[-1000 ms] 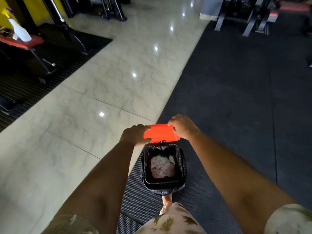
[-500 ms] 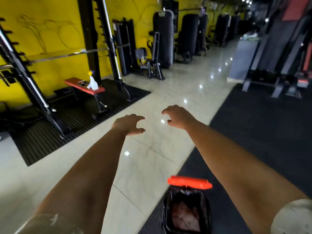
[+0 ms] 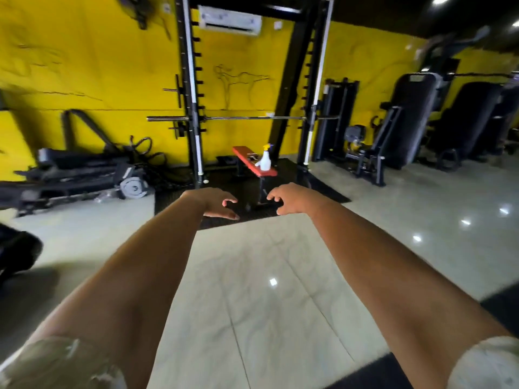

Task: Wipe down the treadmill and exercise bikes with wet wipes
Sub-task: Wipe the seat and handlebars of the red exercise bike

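Both hands are empty here: left grip [image 3: 216,204] and right grip [image 3: 289,199] are held out in front, fingers loosely curled, no wipe in either. What looks like the treadmill [image 3: 75,172] lies well off to the left grip's left. A red counter [image 3: 244,154] with a spray bottle [image 3: 265,161] sits just beyond both grips. My guess is it's wipe-fetching time. I can't spot any wipes, so they need finding first.

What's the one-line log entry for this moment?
left hand: empty, fingers loosely curled | right hand: empty, fingers loosely curled | ahead: spray bottle upright on bench
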`<action>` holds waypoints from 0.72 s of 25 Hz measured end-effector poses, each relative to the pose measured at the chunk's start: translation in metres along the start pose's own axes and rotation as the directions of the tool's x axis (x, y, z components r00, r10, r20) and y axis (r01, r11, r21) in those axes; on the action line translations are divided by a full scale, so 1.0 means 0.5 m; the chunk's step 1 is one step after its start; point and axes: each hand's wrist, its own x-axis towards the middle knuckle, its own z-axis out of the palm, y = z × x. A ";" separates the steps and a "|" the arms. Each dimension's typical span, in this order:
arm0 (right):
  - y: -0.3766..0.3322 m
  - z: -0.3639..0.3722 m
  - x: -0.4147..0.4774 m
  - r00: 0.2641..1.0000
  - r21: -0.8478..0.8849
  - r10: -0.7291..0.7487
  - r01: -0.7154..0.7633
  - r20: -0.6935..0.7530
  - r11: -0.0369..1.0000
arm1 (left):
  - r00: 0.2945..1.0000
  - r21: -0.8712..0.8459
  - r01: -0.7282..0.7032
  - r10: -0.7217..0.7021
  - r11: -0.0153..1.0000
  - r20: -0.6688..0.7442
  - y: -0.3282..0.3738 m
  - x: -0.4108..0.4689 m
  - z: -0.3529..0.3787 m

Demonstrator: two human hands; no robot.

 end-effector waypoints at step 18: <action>-0.779 0.093 0.264 0.702 -0.037 -0.710 0.712 0.058 0.701 | 0.711 -0.137 0.694 -0.703 0.707 -0.026 -0.539 -0.599 0.121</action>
